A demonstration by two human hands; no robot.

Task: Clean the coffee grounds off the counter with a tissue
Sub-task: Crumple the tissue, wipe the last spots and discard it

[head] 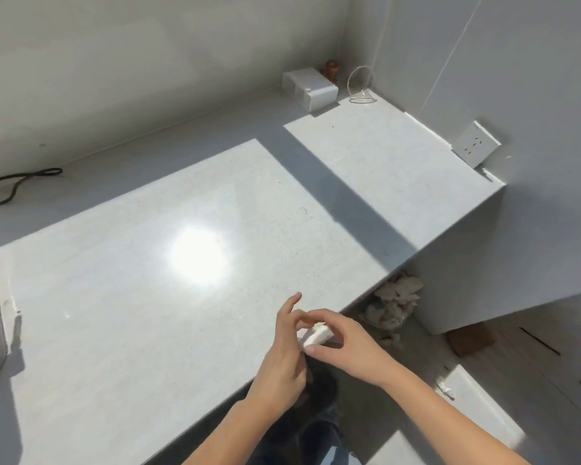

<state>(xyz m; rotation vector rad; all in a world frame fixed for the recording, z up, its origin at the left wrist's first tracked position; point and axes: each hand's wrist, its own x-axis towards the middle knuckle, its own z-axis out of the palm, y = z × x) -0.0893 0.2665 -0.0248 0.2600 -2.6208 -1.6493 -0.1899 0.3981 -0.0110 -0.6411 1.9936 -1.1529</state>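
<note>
A folded white tissue is held between both hands just above the front edge of the white counter. My left hand pinches it from the left, with the index finger raised. My right hand grips it from the right with thumb and fingers. Fine brown coffee grounds lie scattered thinly over the counter's right part, with a small brown curl farther back.
A white box, a small brown item and a clear stand sit at the far corner. A wall socket is at right, a black cable at left. Crumpled used tissues fill a bin below the counter.
</note>
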